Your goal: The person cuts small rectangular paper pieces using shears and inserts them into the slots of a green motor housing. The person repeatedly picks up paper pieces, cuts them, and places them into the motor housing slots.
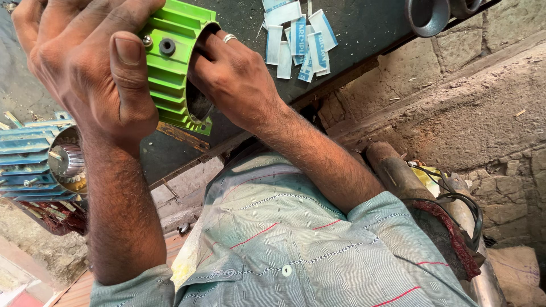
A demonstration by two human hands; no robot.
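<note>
A bright green finned motor housing (170, 74) is held up over the dark bench top (364, 28). My left hand (85, 68) wraps around its closed end, with the thumb lying along the fins near a small bolt hole. My right hand (233, 74), a ring on one finger, curls over the rim of the housing's open end. Its fingertips are inside the bore and hidden there.
A blue finned motor housing (25, 165) with a shiny metal core lies at the left. Several white and blue paper slips (298, 40) are scattered on the bench. Metal pipe ends (426, 14) sit at the top right. Black cables (460, 204) and a stone floor lie below right.
</note>
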